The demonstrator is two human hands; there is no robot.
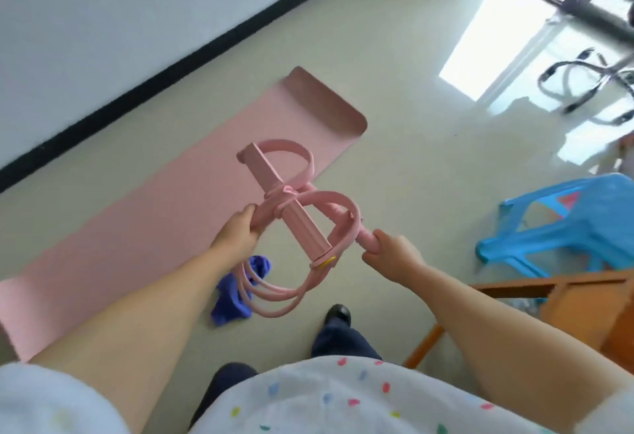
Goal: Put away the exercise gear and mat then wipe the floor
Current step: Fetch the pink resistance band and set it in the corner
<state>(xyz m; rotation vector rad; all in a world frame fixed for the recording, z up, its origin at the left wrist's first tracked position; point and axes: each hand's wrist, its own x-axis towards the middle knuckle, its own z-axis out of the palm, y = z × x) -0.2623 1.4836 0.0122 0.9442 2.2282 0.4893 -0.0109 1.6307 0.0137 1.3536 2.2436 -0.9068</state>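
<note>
I hold a pink pedal resistance band point(295, 214) in the air above the floor. My left hand point(236, 231) grips its looped straps on the left. My right hand point(391, 253) is closed round the pink handle on the right. The band's elastic tubes hang down in a loop below the foam bar. A pink exercise mat point(164, 214) lies unrolled on the floor along the wall, its far end curled up. A purple cloth point(240, 293) lies crumpled on the floor beside the mat, partly hidden by the tubes.
A blue plastic stool point(562, 227) lies tipped over at the right. A wooden piece of furniture point(583, 306) stands at the lower right. A metal-framed object point(583, 83) and a glass door are at the far right. My dark shoe point(338, 315) is on the floor.
</note>
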